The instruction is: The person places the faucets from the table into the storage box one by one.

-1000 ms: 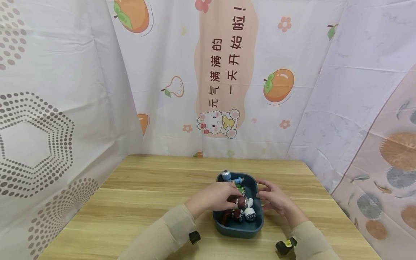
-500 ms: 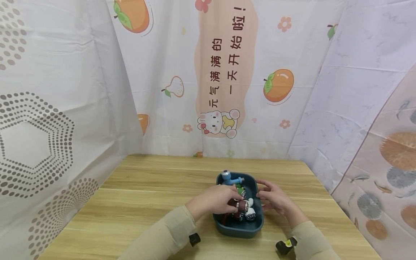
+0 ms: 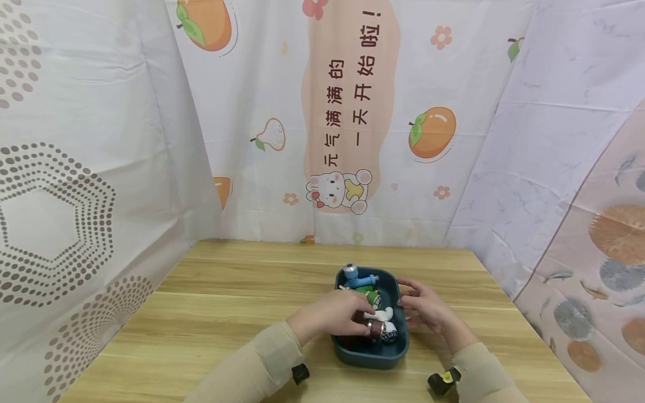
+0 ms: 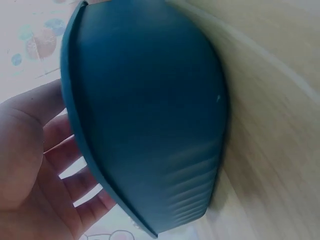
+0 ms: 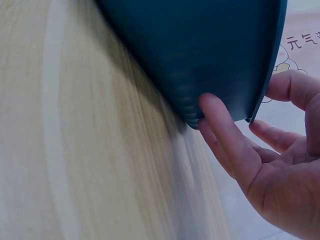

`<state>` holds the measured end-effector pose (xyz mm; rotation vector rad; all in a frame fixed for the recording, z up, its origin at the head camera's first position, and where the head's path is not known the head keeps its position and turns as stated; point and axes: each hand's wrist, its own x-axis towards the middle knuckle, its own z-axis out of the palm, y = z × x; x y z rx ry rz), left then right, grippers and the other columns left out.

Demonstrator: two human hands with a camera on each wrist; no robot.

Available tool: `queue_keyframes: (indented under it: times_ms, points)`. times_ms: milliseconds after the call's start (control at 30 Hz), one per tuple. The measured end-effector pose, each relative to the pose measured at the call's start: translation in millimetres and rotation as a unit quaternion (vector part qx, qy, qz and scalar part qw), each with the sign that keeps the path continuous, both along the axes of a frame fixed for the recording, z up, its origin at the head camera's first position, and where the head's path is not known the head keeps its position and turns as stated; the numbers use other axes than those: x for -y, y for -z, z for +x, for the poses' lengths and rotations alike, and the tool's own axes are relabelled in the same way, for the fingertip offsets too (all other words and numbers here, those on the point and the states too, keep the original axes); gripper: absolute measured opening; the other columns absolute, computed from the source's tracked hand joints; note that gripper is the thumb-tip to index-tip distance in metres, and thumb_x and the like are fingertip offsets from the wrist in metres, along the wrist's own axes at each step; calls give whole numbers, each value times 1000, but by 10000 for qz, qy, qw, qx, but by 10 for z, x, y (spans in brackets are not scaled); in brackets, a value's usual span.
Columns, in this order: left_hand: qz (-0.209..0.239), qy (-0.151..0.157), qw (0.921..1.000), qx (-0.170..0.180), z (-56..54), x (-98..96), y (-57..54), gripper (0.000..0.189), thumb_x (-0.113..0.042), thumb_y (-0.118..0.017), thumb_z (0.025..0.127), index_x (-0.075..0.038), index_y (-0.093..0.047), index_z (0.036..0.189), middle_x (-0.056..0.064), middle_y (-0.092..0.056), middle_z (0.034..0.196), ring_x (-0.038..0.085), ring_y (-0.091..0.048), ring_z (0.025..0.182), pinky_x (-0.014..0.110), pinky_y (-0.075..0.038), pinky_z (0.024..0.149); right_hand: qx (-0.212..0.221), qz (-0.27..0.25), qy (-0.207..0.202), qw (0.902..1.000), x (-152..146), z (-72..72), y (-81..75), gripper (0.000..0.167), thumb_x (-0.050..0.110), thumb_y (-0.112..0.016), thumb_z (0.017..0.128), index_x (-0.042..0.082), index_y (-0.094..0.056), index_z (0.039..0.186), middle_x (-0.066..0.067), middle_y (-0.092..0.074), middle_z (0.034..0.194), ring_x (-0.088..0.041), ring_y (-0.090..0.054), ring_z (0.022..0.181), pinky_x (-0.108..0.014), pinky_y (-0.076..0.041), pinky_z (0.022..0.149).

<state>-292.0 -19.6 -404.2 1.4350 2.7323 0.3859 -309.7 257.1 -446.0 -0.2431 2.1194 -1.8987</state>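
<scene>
A dark blue box [image 3: 370, 361] stands on the table and holds several pipe-shaped pieces with round heads and silver rings. My left hand [image 3: 335, 313] reaches over its left rim and grips a brown pipe-shaped piece [image 3: 375, 328] with a ribbed head. Beside that lies a white piece [image 3: 385, 314]; a green piece [image 3: 372, 296] and a blue piece [image 3: 353, 276] sit farther back. At the right rim, my right hand [image 3: 428, 308] pinches the box wall, fingers on both sides. In the left wrist view the box wall [image 4: 145, 100] hides the left fingertips.
The wooden table [image 3: 242, 291] runs back to a printed curtain [image 3: 262, 184]. Patterned cloths hang on the left [image 3: 90, 168] and right [image 3: 579, 224]. A dark wrist device [image 3: 443, 382] is strapped at the right sleeve.
Holding the brown piece, my left hand has shifted it slightly toward the near side of the box, uncovering more of the green and white pieces. My right hand stays at the rim.
</scene>
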Motion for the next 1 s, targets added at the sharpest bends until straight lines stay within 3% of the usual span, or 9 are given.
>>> queue_keyframes:
  times_ms: [133,400,567,833,1000]
  points:
    - [217,22,9998,8,-18,32,-17,38,-39,-73,95,-19,-73,127,-11,-67,111,-1,-56,86,17,-48,79,-9,21,26,10000,-2,4,-7,72,3,-60,94,3,-27,158,-37,-44,141,-35,-67,103,-54,-60,71]
    - [415,-7,9991,-84,-18,79,-67,34,-34,-71,97,-17,-73,126,-8,-68,120,4,-61,109,23,-50,93,-45,62,38,10000,-3,3,1,73,3,-61,93,2,-28,158,-37,-44,141,-36,-66,105,-54,-60,72]
    - [564,-118,9979,-312,-42,137,-126,35,-34,-71,97,-15,-73,126,-6,-67,123,6,-61,113,24,-50,96,-75,94,120,9999,-11,9,-8,73,4,-62,92,2,-28,157,-37,-43,142,-35,-66,106,-54,-59,74]
    - [1047,-346,9932,-368,-137,291,-223,35,-31,-72,96,-15,-71,128,-1,-66,126,13,-64,109,26,-51,92,-322,121,265,9991,-68,54,-157,70,9,-63,99,0,-25,158,-38,-37,149,-43,-57,122,-59,-56,83]
    - [1349,-564,9883,-445,-191,389,-300,32,-32,-72,97,-16,-72,126,-1,-67,125,10,-64,98,28,-53,89,-572,213,328,9976,-100,64,-299,68,12,-65,100,2,-28,157,-37,-37,149,-49,-50,128,-58,-57,82]
